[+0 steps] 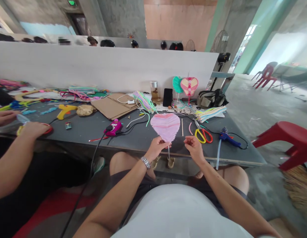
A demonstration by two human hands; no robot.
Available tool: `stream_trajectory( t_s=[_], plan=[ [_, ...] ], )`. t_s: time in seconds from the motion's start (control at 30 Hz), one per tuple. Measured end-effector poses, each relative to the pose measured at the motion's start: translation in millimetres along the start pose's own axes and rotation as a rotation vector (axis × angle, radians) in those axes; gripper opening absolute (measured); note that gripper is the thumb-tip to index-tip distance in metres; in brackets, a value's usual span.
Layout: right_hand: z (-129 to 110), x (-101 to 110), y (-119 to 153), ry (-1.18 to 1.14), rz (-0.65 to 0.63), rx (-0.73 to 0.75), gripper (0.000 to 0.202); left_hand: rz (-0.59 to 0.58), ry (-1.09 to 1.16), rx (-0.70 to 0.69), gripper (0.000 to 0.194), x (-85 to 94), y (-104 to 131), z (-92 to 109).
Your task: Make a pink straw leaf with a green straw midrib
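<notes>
A pink and lilac heart-shaped fan, covered in overlapping strips, stands upright in front of me on a thin stick. My left hand grips its lower point, thumb across the front. Just right of the fan, my right hand hovers at the table edge with loosely curled fingers, apart from the fan; nothing shows in it. Scissors with yellow and red handles lie beyond that hand. A pale stick and a short pink strip lie between the fan and the scissors.
A blue glue gun lies right, a magenta tool with cables left. Behind are cardboard, strip bundles, a phone and two finished fans. A co-worker's hand works at far left. A red stool stands right.
</notes>
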State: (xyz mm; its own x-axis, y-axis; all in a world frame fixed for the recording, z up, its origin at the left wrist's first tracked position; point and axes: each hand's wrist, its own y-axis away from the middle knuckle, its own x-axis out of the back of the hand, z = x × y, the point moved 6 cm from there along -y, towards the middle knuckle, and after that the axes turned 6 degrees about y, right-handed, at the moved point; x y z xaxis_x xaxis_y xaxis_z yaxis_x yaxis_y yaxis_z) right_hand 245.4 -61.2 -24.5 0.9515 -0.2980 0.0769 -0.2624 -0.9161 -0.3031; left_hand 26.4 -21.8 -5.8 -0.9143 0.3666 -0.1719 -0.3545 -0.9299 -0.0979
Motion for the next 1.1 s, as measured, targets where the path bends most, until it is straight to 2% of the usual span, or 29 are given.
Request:
stream_trajectory(
  t_s=[0.37,0.6,0.8,1.1],
  plan=[
    [-3.6,-1.8,1.0,0.015,-0.015,-0.008,0.034,-0.005,-0.012,-0.014,0.031,1.6,1.3,-0.4],
    [-17.4,-4.1,4.4,0.059,-0.039,0.024,0.026,-0.008,-0.015,-0.019,0.028,1.3,2.2,0.5],
    [-17.3,-4.9,5.4,0.084,-0.050,0.008,0.021,-0.008,-0.008,-0.019,0.027,0.6,2.2,0.0],
    [-15.8,-4.9,6.1,0.078,-0.047,-0.068,0.032,-0.004,-0.006,-0.017,0.030,1.8,1.3,-3.6]
  ],
)
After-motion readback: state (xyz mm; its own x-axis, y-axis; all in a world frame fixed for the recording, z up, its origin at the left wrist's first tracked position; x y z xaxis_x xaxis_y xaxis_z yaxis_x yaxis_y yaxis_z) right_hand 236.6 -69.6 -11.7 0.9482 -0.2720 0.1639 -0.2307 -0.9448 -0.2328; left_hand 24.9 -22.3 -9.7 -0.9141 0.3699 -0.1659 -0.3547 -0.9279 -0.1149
